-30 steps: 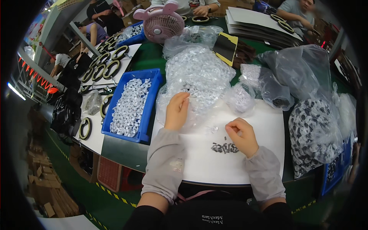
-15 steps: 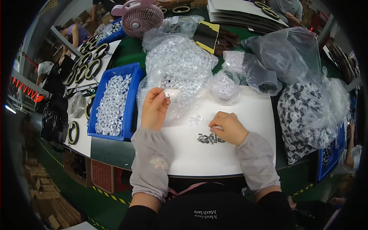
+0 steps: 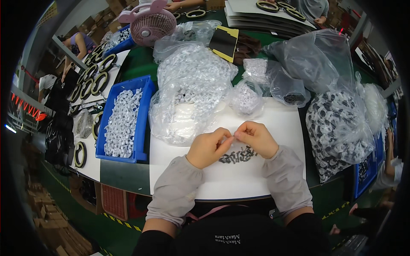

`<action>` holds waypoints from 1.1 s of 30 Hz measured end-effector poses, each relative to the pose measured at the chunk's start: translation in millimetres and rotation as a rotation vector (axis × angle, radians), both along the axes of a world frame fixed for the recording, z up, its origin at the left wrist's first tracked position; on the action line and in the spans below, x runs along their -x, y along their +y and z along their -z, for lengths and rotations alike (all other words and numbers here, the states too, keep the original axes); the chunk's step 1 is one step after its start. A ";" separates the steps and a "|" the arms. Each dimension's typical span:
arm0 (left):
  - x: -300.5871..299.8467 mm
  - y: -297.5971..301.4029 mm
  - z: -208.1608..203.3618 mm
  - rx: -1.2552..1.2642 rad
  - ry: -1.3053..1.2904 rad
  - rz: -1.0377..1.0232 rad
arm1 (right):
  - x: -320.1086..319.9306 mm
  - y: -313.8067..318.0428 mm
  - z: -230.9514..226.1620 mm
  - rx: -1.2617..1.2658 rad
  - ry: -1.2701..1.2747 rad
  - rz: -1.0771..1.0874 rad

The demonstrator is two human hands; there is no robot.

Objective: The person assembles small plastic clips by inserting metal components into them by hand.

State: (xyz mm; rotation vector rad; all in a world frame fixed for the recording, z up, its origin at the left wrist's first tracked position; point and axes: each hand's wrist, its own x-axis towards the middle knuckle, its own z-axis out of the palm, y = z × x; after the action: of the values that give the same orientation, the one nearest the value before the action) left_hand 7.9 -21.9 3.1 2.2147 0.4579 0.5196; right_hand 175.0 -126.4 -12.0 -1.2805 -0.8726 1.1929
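Observation:
My left hand [image 3: 208,148] and my right hand [image 3: 257,139] meet over the white work surface, fingertips pinched close together. A small white plastic part is mostly hidden in the left fingers. What the right fingers pinch is too small and covered to make out. Just below them lies a loose pile of small dark metal-looking pieces [image 3: 237,155]. Beyond my left hand, a large clear plastic bag [image 3: 194,72] full of white plastic parts spreads its open mouth on the white sheet [image 3: 230,183].
To the left stands a blue bin [image 3: 147,91] of white parts. Small bags of pale bits [image 3: 247,99] lie ahead; a big bag of black and white parts [image 3: 335,128] sits right. A pink fan [image 3: 153,23] and black-yellow rings [image 3: 100,83] are farther off, with people working beyond.
My left hand has come from the bag's mouth down and right to my right hand, bringing the white part. My right hand has risen slightly from the dark pieces.

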 end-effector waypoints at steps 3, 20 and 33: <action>-4.0 -4.0 -1.2 0.025 -0.025 -0.006 | -1.0 -0.5 -0.9 0.005 0.039 0.015; -4.0 6.0 0.8 0.728 0.063 -0.068 | 11.0 1.0 -8.6 -0.099 -0.041 0.264; -4.6 4.0 5.0 1.363 -0.214 0.035 | 32.2 -0.7 -20.5 -0.529 -0.603 0.294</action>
State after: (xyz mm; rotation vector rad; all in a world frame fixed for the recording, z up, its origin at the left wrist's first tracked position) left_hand 12.4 -17.9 -1.9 0.8473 0.4480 0.2593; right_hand 142.8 -127.1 8.5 -1.2720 -1.2746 0.2935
